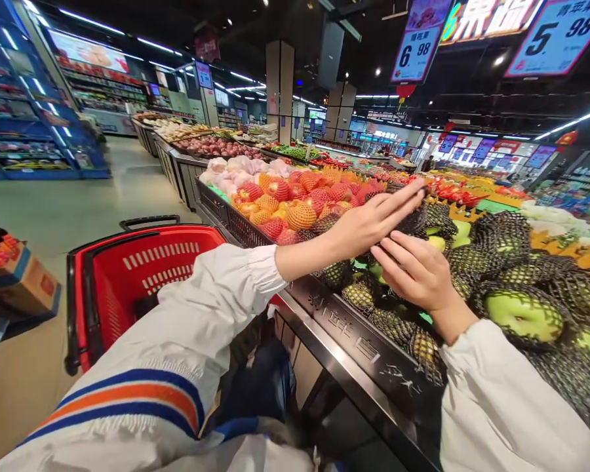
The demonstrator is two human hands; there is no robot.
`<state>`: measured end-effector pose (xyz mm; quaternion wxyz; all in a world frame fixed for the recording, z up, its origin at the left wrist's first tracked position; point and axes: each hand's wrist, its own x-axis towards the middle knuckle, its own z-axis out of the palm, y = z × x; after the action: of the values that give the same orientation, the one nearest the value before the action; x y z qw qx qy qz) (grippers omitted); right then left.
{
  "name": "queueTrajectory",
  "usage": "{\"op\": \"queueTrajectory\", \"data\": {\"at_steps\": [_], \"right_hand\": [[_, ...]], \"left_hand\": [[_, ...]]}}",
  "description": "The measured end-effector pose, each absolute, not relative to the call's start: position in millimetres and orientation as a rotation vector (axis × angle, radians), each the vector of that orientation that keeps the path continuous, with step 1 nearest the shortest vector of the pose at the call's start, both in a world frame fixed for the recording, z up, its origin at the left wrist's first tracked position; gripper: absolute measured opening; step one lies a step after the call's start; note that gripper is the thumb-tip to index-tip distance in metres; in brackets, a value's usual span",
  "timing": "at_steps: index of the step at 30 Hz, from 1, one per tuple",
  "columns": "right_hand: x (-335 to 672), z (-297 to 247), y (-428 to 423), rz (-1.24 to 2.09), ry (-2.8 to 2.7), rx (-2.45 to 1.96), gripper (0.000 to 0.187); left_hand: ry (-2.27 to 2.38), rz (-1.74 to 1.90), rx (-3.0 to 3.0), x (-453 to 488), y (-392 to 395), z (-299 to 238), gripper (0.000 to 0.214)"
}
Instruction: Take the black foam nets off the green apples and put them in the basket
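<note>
My left hand (pixel 368 221) reaches across to the right, low over the heap of green apples, its fingers stretched out and close together. Just below and to the right is my right hand (pixel 417 267), fingers extended toward the left palm and slightly bent. Beyond and between them lies a dark netted apple (pixel 415 219), partly covered; whether either hand touches it I cannot tell. Green apples in black foam nets surround both hands, among them a large green apple (pixel 524 314) at the right. Both thumbs are largely hidden.
A red shopping basket (pixel 162 262) stands at my left. The display's metal edge (pixel 344 354) runs in front of me. Red apples in orange nets (pixel 302 215) lie farther left, pale wrapped fruit (pixel 248 169) behind. Stacked boxes (pixel 29 282) stand at the far left.
</note>
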<state>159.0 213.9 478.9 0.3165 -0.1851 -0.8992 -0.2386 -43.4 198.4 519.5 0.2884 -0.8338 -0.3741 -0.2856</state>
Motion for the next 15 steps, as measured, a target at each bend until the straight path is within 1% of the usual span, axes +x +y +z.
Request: {"op": "queueTrajectory", "data": {"at_steps": [4, 6, 8, 10, 11, 13, 15], "right_hand": [[154.2, 484.9, 211.8, -0.663, -2.299, -0.515, 0.029], [150.2, 485.3, 214.3, -0.649, -2.251, -0.617, 0.028], [146.5, 483.0, 219.5, -0.539, -2.146, -0.793, 0.03], [145.0, 479.0, 227.8, -0.257, -1.997, -0.932, 0.03], [145.5, 477.0, 233.0, -0.034, -1.908, -0.957, 0.03], [148.9, 473.6, 244.9, 0.414, -1.736, -0.916, 0.032], [154.7, 471.0, 257.4, 0.681, -1.569, -0.824, 0.037]], "left_hand": [[-1.039, -0.735, -2.208, -26.7, 195.3, 530.4, 0.065], [-1.058, -0.711, -2.169, -26.3, 196.3, 531.2, 0.065], [-1.089, -0.684, -2.119, -27.3, 197.0, 529.4, 0.066], [-1.092, -0.679, -2.088, -27.1, 196.4, 526.4, 0.065], [-1.067, -0.669, -2.097, -26.1, 195.5, 524.4, 0.064], [-0.953, -0.593, -2.159, -21.9, 193.3, 518.4, 0.059], [-0.794, -0.464, -2.221, -15.2, 191.5, 508.1, 0.056]]}}
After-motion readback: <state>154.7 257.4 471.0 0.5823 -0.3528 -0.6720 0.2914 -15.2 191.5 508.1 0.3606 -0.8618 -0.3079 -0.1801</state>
